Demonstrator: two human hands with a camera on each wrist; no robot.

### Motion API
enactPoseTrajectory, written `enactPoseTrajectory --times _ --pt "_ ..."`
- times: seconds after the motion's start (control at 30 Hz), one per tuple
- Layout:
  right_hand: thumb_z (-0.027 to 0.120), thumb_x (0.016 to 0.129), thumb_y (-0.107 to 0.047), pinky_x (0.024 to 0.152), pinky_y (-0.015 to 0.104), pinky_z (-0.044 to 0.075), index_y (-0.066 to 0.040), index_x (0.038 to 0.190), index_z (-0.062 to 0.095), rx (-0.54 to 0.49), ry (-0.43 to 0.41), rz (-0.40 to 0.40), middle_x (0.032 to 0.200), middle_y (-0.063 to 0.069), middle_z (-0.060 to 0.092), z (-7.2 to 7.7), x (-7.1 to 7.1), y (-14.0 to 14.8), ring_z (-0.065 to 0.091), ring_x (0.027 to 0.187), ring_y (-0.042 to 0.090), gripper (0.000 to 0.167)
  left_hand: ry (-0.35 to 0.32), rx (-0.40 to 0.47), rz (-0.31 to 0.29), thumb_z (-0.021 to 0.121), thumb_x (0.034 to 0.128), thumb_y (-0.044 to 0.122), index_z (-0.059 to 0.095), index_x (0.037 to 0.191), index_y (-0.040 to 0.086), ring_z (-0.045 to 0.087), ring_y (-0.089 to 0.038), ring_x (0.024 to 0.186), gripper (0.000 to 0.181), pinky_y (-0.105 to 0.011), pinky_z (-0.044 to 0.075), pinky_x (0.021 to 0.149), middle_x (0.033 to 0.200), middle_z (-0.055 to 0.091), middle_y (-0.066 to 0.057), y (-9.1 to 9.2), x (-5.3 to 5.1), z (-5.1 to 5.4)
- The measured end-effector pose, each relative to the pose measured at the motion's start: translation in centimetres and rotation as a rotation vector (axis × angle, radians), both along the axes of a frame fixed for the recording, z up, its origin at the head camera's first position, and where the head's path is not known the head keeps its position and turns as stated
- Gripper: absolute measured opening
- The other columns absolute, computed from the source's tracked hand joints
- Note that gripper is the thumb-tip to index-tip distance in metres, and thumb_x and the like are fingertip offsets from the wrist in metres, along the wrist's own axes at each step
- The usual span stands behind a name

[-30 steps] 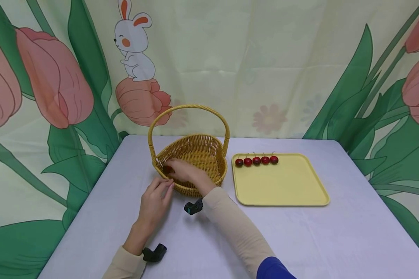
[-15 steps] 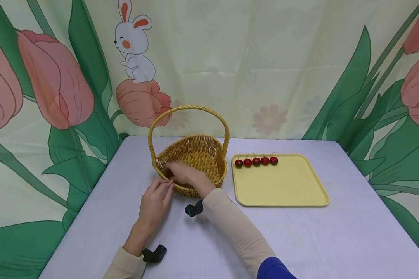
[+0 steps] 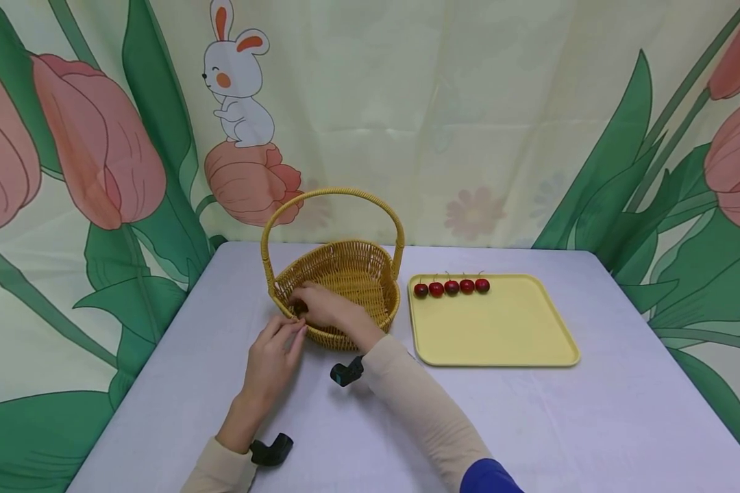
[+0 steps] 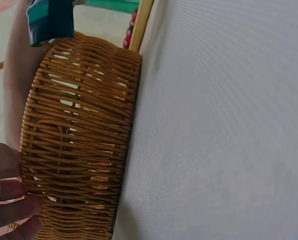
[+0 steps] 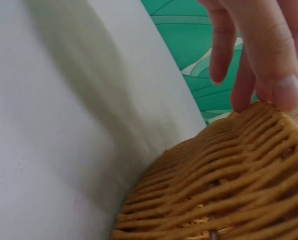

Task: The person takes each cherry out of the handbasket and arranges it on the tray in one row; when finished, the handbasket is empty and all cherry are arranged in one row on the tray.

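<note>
A heart-shaped wicker basket (image 3: pixel 358 284) with a tall arched handle stands on the table, left of centre. My left hand (image 3: pixel 273 359) is at its near left rim, fingertips and thumb pinching the edge. Over that rim, my right hand (image 3: pixel 327 305) reaches down inside, fingers curled at the left wall around a small dark cherry (image 3: pixel 299 308), mostly covered by the hand. In the left wrist view, the left fingers (image 4: pixel 20 210) touch the woven side (image 4: pixel 79 135). The right wrist view shows the left fingertips on the basket rim (image 5: pixel 261 107).
To the right lies a yellow tray (image 3: pixel 499 329), with several dark red cherries (image 3: pixel 451 287) in a row along its back left edge. A white cloth (image 3: pixel 623 411) covers the table. Behind it hangs a printed curtain (image 3: pixel 487 137). The basket's handle (image 3: pixel 345 192) arches above the right hand.
The right hand stays inside the basket, its fingers shifting slightly at the left wall. The cherry at its fingertips, plainly visible earlier, is now mostly hidden. The left hand has stayed put.
</note>
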State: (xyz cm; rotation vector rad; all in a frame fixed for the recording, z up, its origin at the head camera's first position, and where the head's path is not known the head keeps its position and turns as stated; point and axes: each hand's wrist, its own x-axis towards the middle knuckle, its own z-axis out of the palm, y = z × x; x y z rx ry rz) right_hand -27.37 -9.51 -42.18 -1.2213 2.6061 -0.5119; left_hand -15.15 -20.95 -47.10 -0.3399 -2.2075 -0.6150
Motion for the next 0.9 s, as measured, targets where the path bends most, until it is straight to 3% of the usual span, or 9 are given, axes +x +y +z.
enactPoseTrajectory --times 0.37,0.6,0.9 --pt "0.066 0.097 -0.017 0.094 0.025 0.053 -0.013 0.127 0.063 -0.081 0.021 -0.004 0.125 0.004 0.061 0.8 0.2 1.9 0.059 0.112 0.014 0.031 -0.008 -0.011 0.009 0.08 0.0833 0.004 0.076 0.098 -0.001 0.069 -0.024 0.085 0.016 -0.035 0.06 0.068 0.095 0.066 -0.009 -0.1 -0.1 -0.1" --pt "0.065 0.097 -0.018 0.094 0.025 0.054 -0.009 0.136 0.059 -0.097 0.037 -0.045 0.133 0.006 0.055 2.0 0.7 3.5 0.058 0.112 0.015 0.04 -0.035 -0.014 0.019 0.081 0.0826 0.004 0.076 0.098 -0.001 0.069 -0.023 0.085 0.017 -0.034 0.061 0.068 0.096 0.066 -0.008 0.0 0.0 -0.1" --pt "0.068 0.093 -0.015 0.093 0.028 0.055 -0.006 0.132 0.06 -0.22 0.051 -0.078 0.128 0.008 0.055 3.2 1.2 6.1 0.057 0.108 0.017 0.041 -0.06 -0.015 0.036 0.081 0.0819 0.004 0.076 0.099 0.0 0.069 -0.022 0.086 0.018 -0.034 0.061 0.07 0.096 0.066 -0.007 0.1 0.1 0.0"
